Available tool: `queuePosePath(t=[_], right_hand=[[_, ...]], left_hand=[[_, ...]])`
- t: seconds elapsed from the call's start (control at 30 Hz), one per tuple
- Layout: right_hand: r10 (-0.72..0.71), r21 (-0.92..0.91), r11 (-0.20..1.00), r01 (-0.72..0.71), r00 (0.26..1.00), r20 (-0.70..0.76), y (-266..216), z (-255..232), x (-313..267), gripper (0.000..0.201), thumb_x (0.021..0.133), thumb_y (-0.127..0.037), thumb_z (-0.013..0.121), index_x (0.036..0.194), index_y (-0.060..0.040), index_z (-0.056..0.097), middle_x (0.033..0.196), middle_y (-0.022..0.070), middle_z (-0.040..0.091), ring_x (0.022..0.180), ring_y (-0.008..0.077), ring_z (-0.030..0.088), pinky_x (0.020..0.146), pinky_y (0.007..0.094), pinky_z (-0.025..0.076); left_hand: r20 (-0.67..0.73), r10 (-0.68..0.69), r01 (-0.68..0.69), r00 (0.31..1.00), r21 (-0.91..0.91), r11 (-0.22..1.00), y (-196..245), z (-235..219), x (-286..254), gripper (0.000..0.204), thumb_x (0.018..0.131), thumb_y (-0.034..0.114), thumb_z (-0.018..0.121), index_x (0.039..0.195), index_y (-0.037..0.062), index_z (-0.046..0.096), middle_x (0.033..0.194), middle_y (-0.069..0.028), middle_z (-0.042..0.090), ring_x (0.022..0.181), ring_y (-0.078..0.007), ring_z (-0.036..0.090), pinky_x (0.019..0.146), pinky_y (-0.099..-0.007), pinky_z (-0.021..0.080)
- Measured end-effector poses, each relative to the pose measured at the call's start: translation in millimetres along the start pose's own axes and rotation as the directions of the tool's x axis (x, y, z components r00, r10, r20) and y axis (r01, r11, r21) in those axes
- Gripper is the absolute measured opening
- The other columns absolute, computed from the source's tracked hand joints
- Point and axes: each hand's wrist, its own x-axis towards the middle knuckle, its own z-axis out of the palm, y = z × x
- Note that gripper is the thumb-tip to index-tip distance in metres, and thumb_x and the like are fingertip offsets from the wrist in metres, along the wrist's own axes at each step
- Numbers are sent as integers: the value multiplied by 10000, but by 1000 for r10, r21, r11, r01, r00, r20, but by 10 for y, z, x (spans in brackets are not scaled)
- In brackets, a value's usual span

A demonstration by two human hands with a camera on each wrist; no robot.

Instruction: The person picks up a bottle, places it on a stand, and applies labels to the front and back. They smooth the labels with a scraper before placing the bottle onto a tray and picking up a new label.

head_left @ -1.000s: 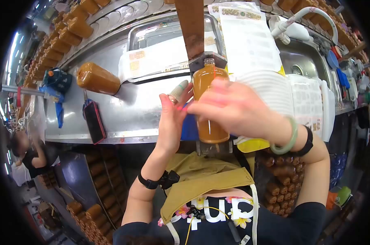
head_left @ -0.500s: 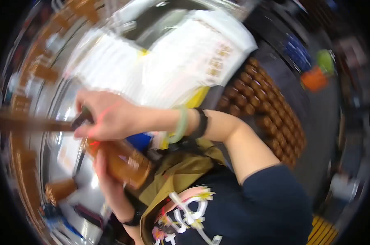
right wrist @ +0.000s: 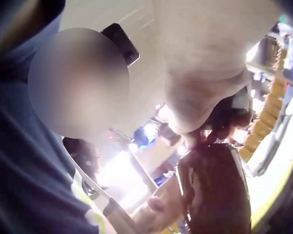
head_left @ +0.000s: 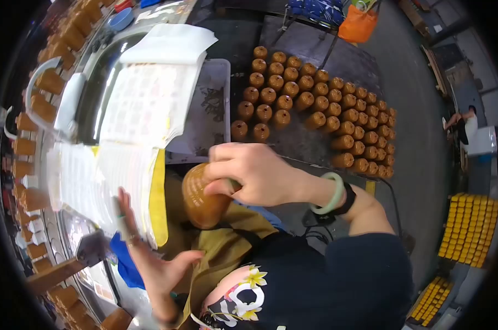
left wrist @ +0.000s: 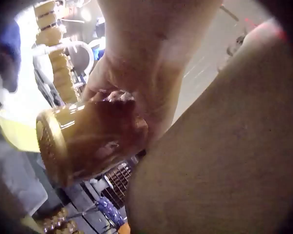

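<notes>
An amber-brown bottle (head_left: 197,195) with light lettering hangs tilted in the head view, its broad base towards the upper left. My right hand (head_left: 254,173) grips its neck end with curled fingers, and the neck itself is hidden. To the lower left, my left hand (head_left: 155,264) is apart from the bottle, thumb and fingers spread, with pale covers on some fingers. The left wrist view has the bottle (left wrist: 88,141) lying nearly sideways. In the right wrist view my hand (right wrist: 205,97) is above the glossy bottle (right wrist: 214,190).
Rows of brown bottles (head_left: 320,104) stand on the dark floor area beyond my right hand. Printed sheets (head_left: 136,104) and a yellow edge (head_left: 158,203) lie beside the sink (head_left: 98,96). A grey tray (head_left: 227,99) is behind the bottle; a wooden bar (head_left: 54,275) juts in lower left.
The head view has turned right, towards the rows of bottles. My right hand has carried the bottle away from the bracket by its neck end, and my left hand has come off it.
</notes>
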Motion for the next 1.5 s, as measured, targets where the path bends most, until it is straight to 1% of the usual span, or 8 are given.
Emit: queuePosePath(t=[0.23,0.5,0.6,0.9,0.97,1.03,1.17,1.5], right_hand=[[636,-349,616,-706,708,-309,1925,-70,-1630,158,881,-94,676,1029,-126,723,1025,136,645,994,391,648,832,504,521],[662,-329,299,-895,444,-604,4030,-213,-2077,152,917,-164,707,1060,-122,740,1051,174,701,994,430,696,843,539,558],[707,-346,171,-923,360,-609,4529,-337,-2074,214,930,-195,696,1123,-138,766,1101,179,727,1019,415,716,859,531,580],[775,-309,13,-951,205,-598,5177,-431,-1992,218,985,-142,611,1127,-97,769,1189,181,720,1107,364,721,906,482,594],[808,-200,-90,-976,46,-587,5117,-416,-1874,194,922,-123,682,1082,-45,760,1155,217,724,1114,356,722,896,476,597],[828,-336,58,-940,233,-509,4825,-439,-1813,205,860,-115,737,1044,-26,752,1120,234,731,1100,377,726,892,470,604],[879,-160,-15,-987,63,-472,4653,-512,-1778,246,917,-117,664,1137,-23,725,1271,247,684,1195,408,674,960,481,579],[649,26,658,-753,549,-528,3198,-329,-1539,183,951,-145,689,1109,-89,762,1161,181,719,1089,380,673,970,462,532]], left_hand=[[-190,-304,268,933,-193,944,-369,-14,-191,647,1045,126,570,1632,22,318,1653,-193,400,1523,-338,399,1256,-502,299],[-421,-452,491,787,-18,871,-294,-244,-479,635,1076,345,565,1577,-5,392,1548,-193,505,1400,-311,529,1175,-451,423],[-481,-471,542,739,9,840,-190,-256,-525,516,1084,82,559,1546,-85,399,1528,-241,540,1334,-340,603,1110,-372,523],[-570,-526,685,631,91,723,10,-80,-509,387,1083,102,572,1439,-49,565,1415,-217,628,1237,-295,644,1057,-382,548],[-570,-553,721,608,102,686,-24,-11,-432,394,1077,116,587,1436,-46,572,1397,-224,636,1227,-289,643,1055,-383,547],[-530,-624,744,575,21,668,34,34,-316,434,1057,139,624,1446,-45,572,1394,-261,636,1247,-310,635,1102,-379,512],[-442,-610,720,658,132,681,-421,-57,-171,506,1052,189,643,1512,7,536,1432,-214,632,1266,-332,627,1173,-401,442],[-345,-585,587,734,-110,802,-879,-494,-111,527,1052,231,634,1516,9,520,1431,-204,624,1266,-322,624,1156,-406,452]])
